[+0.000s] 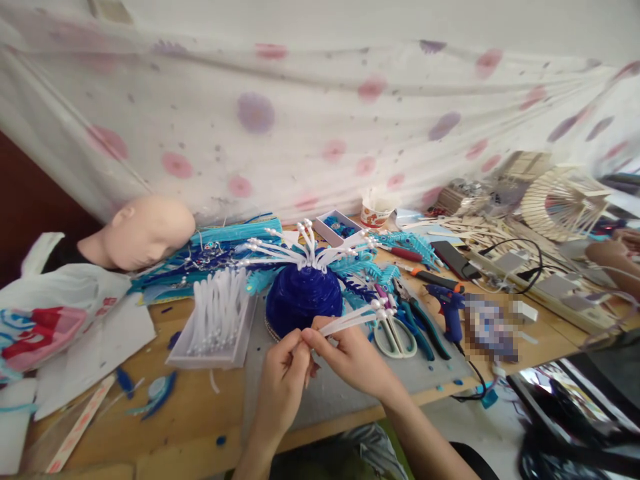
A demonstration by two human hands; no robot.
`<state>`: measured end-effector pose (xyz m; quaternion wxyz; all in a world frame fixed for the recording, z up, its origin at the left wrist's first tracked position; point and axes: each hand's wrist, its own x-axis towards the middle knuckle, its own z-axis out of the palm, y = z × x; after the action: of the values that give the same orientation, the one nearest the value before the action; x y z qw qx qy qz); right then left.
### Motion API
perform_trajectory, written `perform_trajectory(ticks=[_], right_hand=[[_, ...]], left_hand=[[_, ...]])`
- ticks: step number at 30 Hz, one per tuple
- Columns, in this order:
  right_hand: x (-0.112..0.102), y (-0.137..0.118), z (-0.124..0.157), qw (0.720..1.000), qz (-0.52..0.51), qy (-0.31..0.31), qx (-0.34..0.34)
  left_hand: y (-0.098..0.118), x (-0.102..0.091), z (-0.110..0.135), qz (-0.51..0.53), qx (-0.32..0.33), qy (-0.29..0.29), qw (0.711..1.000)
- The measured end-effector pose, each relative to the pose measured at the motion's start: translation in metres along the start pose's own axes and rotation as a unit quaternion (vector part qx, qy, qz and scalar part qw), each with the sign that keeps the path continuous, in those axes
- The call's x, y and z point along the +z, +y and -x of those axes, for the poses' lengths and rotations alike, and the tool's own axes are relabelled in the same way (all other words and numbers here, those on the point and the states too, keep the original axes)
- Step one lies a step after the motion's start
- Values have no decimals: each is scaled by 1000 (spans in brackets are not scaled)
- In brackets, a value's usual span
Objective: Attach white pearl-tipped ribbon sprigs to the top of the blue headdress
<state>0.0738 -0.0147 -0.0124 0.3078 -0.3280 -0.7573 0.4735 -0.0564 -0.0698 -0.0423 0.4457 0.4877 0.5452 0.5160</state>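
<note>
My left hand (284, 380) and my right hand (350, 357) meet in front of a dark blue dome-shaped headpiece (303, 298). Both pinch a small bunch of white bead-tipped strips (357, 317) that points up and to the right. More white bead-tipped strips (305, 250) fan out of the top of the headpiece. A clear tray of the same white strips (216, 319) lies just left of the headpiece.
A mannequin head (145, 232) lies at the left by plastic bags. Scissors (395, 331), pliers (423, 320) and a blue glue gun (447, 303) sit to the right. Another person's hand (613, 257) is at far right. A flowered cloth hangs behind.
</note>
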Motion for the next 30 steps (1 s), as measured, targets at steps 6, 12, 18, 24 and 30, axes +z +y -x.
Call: perform_trajectory(ticks=[6,12,18,24,30], right_hand=[[2,-4,0,944,289,83,-134],[0,-6,-2,906,375,96,-171],[0,-4,-3,867,432,108,-222],[1,-5,-2,878,407,107,-228],[-1,-10,-1,879,428,81,-193]], left_hand=[[4,-2,-3,-101,28,40,994],[13,-3,-5,-169,78,54,981],[7,-2,-5,-198,94,70,973],[0,3,-3,-146,94,65,983],[-4,4,-4,-85,33,41,995]])
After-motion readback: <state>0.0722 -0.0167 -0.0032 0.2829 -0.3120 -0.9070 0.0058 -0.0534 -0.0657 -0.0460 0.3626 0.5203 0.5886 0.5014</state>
